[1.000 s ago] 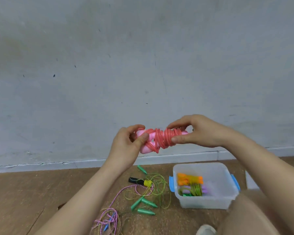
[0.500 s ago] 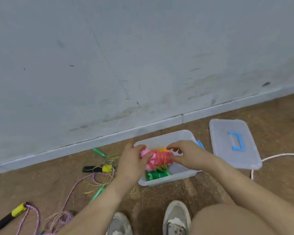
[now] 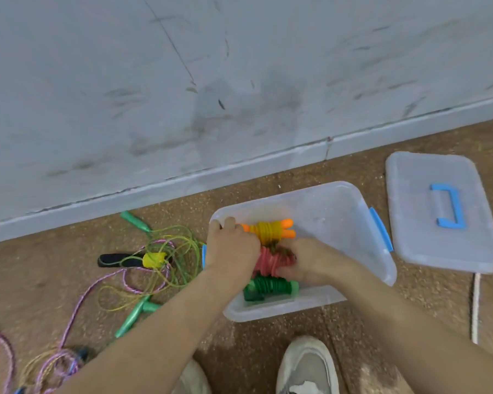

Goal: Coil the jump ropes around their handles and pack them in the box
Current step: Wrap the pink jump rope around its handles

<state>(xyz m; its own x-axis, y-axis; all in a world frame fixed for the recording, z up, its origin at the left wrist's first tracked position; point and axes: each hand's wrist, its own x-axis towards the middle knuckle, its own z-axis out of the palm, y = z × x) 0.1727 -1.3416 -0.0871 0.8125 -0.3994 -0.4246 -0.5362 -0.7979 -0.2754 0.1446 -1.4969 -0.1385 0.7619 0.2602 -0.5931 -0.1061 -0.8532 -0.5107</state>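
The left forearm and right forearm are bare up to the left grip and right grip. Below the grips are pale grey-white sneakers: the right shoe has a scuffed, blotched toe, and the left shoe is half hidden.

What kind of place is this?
Probably a plain indoor room: a scuffed pale grey wall, a speckled brown floor, and a clear plastic storage box set on that floor.
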